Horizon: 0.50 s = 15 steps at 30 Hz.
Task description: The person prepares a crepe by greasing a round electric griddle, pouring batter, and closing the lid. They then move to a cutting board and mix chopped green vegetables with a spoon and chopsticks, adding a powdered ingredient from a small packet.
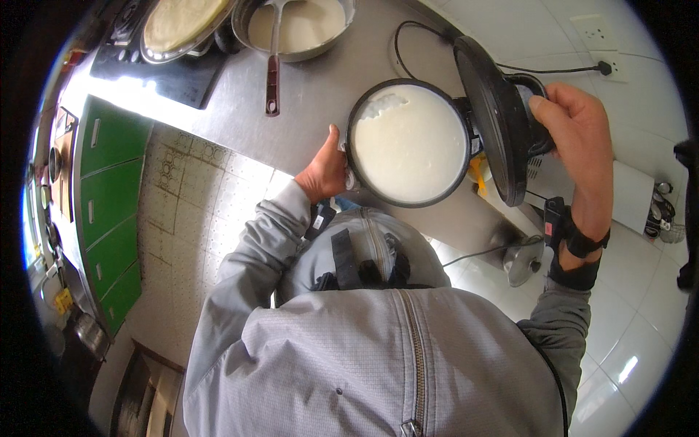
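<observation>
A round black electric baking pan (354,177) stands on the steel counter, its heating plate covered with pale, runny batter (411,149). Near the upper left edge the batter looks broken and uneven. The pan's black lid (489,120) is raised on its hinge at the right side. My right hand (579,120) is closed around the lid's handle (537,109). At the pan's left side, opposite the hinge, my left hand (324,171) grips its edge, thumb raised and the other fingers mostly hidden.
A metal bowl (349,25) of batter with a ladle (273,65) across its rim stands beyond the pan. Left of it are a flatbread (182,22) on a tray and a black cooktop (156,76). A black cord (553,71) runs to the wall socket (601,58).
</observation>
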Motion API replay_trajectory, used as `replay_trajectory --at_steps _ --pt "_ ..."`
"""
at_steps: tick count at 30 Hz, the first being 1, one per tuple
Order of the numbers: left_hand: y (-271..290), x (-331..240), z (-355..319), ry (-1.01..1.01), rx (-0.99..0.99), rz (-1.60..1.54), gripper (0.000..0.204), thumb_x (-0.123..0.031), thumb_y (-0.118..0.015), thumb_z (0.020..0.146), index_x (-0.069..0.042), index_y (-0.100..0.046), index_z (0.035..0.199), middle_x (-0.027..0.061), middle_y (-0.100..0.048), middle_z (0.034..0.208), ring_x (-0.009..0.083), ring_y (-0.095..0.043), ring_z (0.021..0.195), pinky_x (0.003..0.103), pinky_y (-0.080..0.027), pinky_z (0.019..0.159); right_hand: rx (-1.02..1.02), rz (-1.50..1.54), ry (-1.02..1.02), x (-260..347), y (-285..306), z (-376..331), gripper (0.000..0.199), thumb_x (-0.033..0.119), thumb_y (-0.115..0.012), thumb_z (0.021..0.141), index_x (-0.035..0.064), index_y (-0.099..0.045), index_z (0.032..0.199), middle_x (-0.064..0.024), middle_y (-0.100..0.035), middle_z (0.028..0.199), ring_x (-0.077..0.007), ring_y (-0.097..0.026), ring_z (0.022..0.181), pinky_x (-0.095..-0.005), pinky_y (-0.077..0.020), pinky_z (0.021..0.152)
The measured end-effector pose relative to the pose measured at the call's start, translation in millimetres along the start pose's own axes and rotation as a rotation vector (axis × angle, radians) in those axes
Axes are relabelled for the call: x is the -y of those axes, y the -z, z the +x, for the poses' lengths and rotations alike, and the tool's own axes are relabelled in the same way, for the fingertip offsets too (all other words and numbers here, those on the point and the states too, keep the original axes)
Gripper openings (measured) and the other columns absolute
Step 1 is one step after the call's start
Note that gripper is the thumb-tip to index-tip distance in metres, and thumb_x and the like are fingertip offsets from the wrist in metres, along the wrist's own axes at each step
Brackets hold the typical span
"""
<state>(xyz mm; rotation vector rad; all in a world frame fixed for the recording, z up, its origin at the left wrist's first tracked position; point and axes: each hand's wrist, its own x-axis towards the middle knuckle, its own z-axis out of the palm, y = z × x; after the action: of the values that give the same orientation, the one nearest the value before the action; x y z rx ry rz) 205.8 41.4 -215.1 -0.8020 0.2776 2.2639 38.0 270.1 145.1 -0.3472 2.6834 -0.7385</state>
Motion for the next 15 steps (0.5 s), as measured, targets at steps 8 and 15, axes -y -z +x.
replay_trajectory --at_steps 8,15 --pt "-11.9 -1.3 -11.2 -0.038 0.045 0.044 0.109 -0.09 -0.02 0.103 -0.007 -0.032 0.173 0.0174 -0.04 0.174 0.0348 -0.04 0.159 0.053 -0.032 0.13 0.037 0.065 0.034 -10.5 0.2 4.1 0.021 0.02 -0.069 0.104 0.0003 -0.077 0.103 0.0005 -0.072 0.076 -0.0024 -0.066 0.062 -0.0201 -0.0503 0.051" --pt "-21.3 -2.1 -20.1 -0.076 0.008 0.083 0.121 -0.095 -0.024 0.098 0.003 -0.034 0.169 0.0221 -0.045 0.17 0.0371 -0.045 0.155 0.056 -0.036 0.128 0.028 0.063 0.011 -6.5 3.0 2.1 0.022 0.021 -0.068 0.103 0.0014 -0.077 0.099 0.0019 -0.069 0.073 -0.0023 -0.065 0.061 -0.0209 -0.0492 0.05"
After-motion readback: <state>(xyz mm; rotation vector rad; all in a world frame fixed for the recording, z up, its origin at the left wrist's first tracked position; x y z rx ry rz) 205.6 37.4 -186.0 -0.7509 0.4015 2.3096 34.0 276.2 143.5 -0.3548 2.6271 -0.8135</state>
